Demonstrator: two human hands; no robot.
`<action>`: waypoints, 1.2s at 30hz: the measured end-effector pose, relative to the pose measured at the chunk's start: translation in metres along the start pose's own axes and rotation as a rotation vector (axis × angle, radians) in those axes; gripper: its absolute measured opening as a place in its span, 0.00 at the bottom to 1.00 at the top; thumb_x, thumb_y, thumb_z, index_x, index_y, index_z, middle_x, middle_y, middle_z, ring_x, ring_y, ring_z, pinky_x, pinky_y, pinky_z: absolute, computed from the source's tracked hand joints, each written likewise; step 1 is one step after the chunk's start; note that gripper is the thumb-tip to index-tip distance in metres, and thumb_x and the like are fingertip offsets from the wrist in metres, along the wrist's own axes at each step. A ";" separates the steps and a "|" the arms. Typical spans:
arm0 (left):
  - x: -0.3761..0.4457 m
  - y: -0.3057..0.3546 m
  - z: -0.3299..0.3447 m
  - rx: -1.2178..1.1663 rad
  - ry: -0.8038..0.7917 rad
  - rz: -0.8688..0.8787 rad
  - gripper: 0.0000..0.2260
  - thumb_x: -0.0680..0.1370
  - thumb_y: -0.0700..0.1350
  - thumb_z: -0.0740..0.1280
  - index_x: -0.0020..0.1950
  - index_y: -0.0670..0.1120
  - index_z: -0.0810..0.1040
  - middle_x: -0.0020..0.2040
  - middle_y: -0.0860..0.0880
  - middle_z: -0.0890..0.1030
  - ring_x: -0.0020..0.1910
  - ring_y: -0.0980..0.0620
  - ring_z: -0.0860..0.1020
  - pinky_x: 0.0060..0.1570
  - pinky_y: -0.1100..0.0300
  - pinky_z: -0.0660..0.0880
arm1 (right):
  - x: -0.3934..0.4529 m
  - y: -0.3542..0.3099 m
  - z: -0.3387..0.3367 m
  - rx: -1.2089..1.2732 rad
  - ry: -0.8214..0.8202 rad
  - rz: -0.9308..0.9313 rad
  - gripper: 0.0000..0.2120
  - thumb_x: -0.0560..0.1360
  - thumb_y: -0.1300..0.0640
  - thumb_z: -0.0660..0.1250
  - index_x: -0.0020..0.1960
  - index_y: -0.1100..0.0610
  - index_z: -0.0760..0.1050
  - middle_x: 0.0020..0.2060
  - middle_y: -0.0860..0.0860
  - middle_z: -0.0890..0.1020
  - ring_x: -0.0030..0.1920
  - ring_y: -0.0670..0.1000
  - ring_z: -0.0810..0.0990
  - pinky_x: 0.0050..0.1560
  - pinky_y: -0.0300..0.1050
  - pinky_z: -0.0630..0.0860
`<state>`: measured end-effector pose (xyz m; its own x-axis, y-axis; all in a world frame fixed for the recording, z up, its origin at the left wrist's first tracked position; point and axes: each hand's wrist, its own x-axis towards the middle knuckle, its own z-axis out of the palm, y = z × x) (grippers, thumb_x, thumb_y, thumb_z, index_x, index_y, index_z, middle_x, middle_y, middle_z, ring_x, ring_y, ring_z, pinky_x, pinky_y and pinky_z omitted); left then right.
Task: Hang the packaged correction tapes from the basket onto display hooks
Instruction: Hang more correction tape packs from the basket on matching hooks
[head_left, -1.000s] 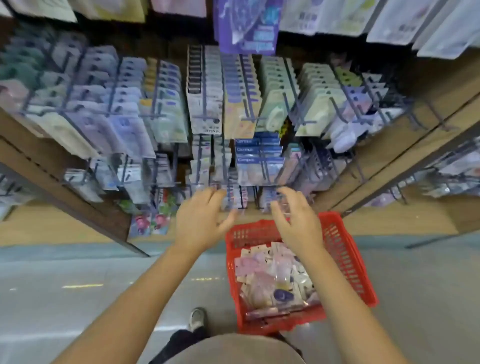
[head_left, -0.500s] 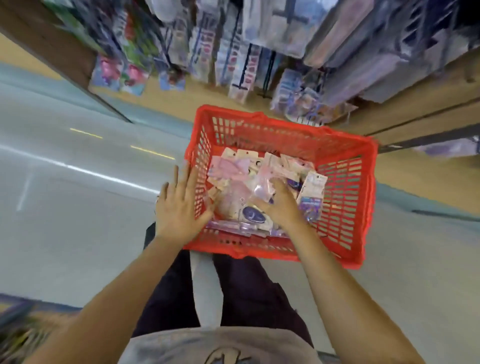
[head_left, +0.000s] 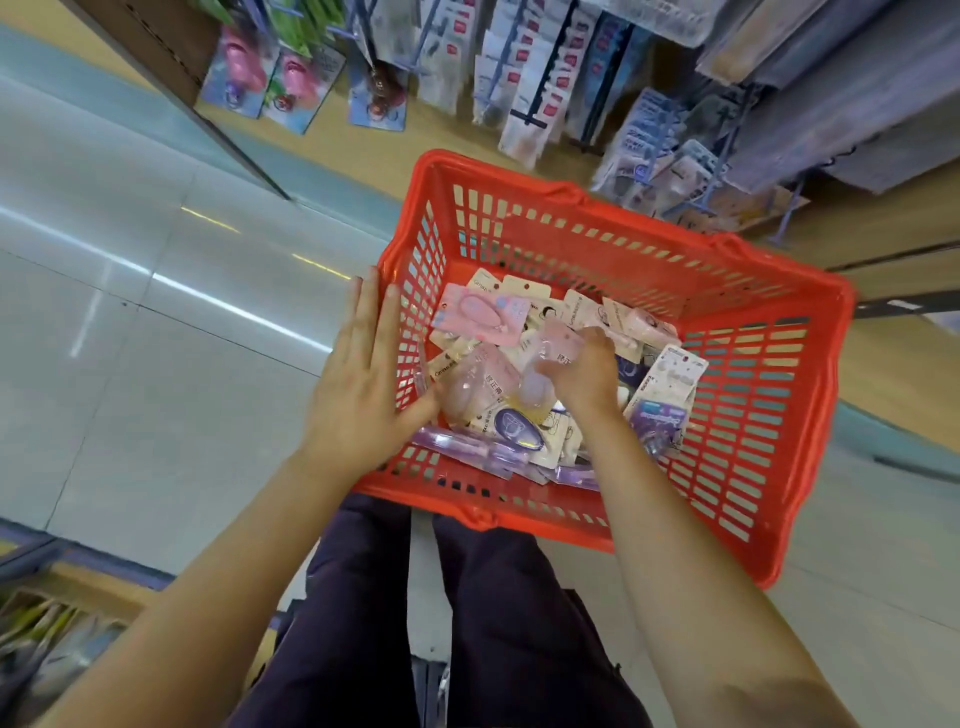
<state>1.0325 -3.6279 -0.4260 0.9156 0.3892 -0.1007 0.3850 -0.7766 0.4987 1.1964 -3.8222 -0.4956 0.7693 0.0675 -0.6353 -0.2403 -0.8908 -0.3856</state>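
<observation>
A red plastic basket (head_left: 743, 415) stands on the floor in front of my legs. It holds several packaged correction tapes (head_left: 483, 317) in pink, cream and purple packs. My right hand (head_left: 582, 374) is inside the basket, fingers curled round a pink pack (head_left: 550, 358) on top of the pile. My left hand (head_left: 363, 384) lies flat with straight fingers against the basket's left rim, thumb reaching inside toward the packs. Display hooks (head_left: 530, 88) with hanging packs show along the top.
The shelf's wooden base (head_left: 363, 150) runs behind the basket. Carded items (head_left: 244, 78) hang low at the top left. Pale tiled floor (head_left: 156, 338) spreads to the left. Another shelf's goods (head_left: 36, 639) show at the bottom left. My dark trousers (head_left: 483, 623) are below the basket.
My view dropped from the hook wall down to the basket. Both hands came down from the display; the right went into the basket onto a pink pack, the left settled on the rim.
</observation>
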 end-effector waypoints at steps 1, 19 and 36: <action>0.000 0.001 -0.001 0.001 -0.004 -0.009 0.43 0.80 0.66 0.59 0.83 0.38 0.54 0.84 0.38 0.52 0.84 0.42 0.50 0.77 0.48 0.55 | -0.001 -0.001 -0.008 0.014 -0.027 -0.002 0.27 0.73 0.56 0.78 0.67 0.61 0.71 0.60 0.56 0.75 0.58 0.57 0.77 0.48 0.45 0.72; 0.002 -0.014 -0.002 -0.008 -0.003 0.009 0.34 0.78 0.52 0.69 0.83 0.48 0.62 0.85 0.42 0.55 0.83 0.42 0.54 0.76 0.47 0.52 | 0.051 -0.069 0.031 -0.532 -0.281 -0.332 0.52 0.66 0.39 0.80 0.81 0.53 0.56 0.80 0.58 0.59 0.80 0.59 0.56 0.78 0.60 0.55; 0.003 -0.021 -0.013 -0.061 -0.094 0.082 0.41 0.76 0.61 0.66 0.83 0.43 0.58 0.84 0.40 0.53 0.81 0.39 0.60 0.75 0.43 0.62 | 0.013 -0.027 -0.002 0.346 -0.317 -0.097 0.18 0.73 0.49 0.78 0.60 0.49 0.78 0.51 0.43 0.81 0.52 0.45 0.81 0.42 0.33 0.73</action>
<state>1.0261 -3.6039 -0.4253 0.9517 0.2751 -0.1364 0.3032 -0.7711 0.5599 1.2136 -3.7984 -0.4925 0.5921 0.3243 -0.7378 -0.4008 -0.6757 -0.6187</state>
